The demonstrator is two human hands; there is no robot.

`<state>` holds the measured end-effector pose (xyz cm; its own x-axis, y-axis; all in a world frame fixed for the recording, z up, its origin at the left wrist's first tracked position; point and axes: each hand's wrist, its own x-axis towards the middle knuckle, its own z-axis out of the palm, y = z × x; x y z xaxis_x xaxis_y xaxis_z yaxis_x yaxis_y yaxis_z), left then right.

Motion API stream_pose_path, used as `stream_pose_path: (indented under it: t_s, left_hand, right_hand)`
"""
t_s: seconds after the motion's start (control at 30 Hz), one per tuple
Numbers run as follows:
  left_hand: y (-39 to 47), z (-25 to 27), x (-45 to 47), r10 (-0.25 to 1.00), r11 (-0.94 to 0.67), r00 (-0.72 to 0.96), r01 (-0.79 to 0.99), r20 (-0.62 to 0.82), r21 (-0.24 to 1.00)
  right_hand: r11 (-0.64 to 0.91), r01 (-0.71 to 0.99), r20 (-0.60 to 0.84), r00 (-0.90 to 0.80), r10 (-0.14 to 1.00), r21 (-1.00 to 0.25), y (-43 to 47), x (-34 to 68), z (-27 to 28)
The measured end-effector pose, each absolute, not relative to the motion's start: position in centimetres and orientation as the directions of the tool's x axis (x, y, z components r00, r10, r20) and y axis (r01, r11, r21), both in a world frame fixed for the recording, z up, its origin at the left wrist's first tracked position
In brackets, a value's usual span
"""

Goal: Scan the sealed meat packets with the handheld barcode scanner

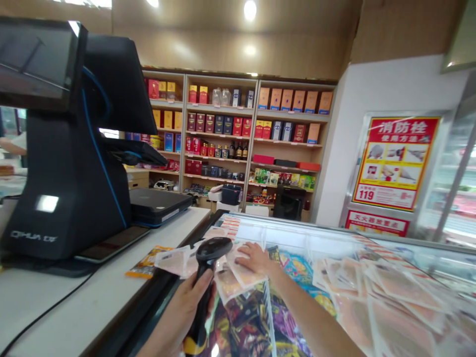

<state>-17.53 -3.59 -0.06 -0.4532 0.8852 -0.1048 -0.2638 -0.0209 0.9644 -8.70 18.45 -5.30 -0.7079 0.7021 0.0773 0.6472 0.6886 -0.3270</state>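
A handheld scanner [212,249] and a flat clear packet [241,277], as they lie about my two hands. My left hand [197,292] grasps the scanner by its handle, thumb over the near face; the long axis runs away from me, leaning slightly rightward, with the broad head beyond my knuckles and angled toward my right hand [255,259]. That hand rests palm down on the packet, fingers spread, not clenched. The packet thus lies to the right of the scanner, under and just before my right fingers, the nearer hand; its long axis is partly covered. Whether scanner and packet touch, I cannot tell. Further packets [174,262] lie left of the scanner head, and a larger pile [394,302] lies well to the right of my right forearm.
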Motion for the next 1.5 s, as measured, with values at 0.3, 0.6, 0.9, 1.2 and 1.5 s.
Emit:
stream_pose_path:
  t_s: [0.3,0.6,0.9,1.2,1.5]
  left_hand:
    - [-4.4,0.6,-15.8,0.957,0.003,-0.281,-0.225,-0.068,0.974]
    - [-5.8,2.0,-15.7,0.977,0.027,-0.206,-0.150,-0.058,0.988]
    - [-6.9,2.3,-15.9,0.995,0.062,-0.072,-0.088,-0.069,0.994]
    - [-5.3,2.2,-13.5,0.998,0.010,0.066,-0.052,-0.007,0.999]
    - [-4.8,2.6,-11.9,0.999,0.016,0.030,-0.038,-0.015,0.999]
  right_hand:
    - [0.651,0.569,0.328,-0.571,0.752,-0.503,12.9,-1.5,-5.8]
    - [0.321,0.759,0.117,-0.312,0.943,-0.567,12.7,-1.0,-5.5]
    - [0.229,0.276,0.214,-0.085,0.973,-0.933,12.6,4.1,-4.5]
    - [0.145,0.165,0.144,-0.015,0.989,-0.976,12.3,7.8,-4.7]
    - [0.204,0.259,0.215,0.015,0.976,-0.944,13.3,8.4,-5.2]
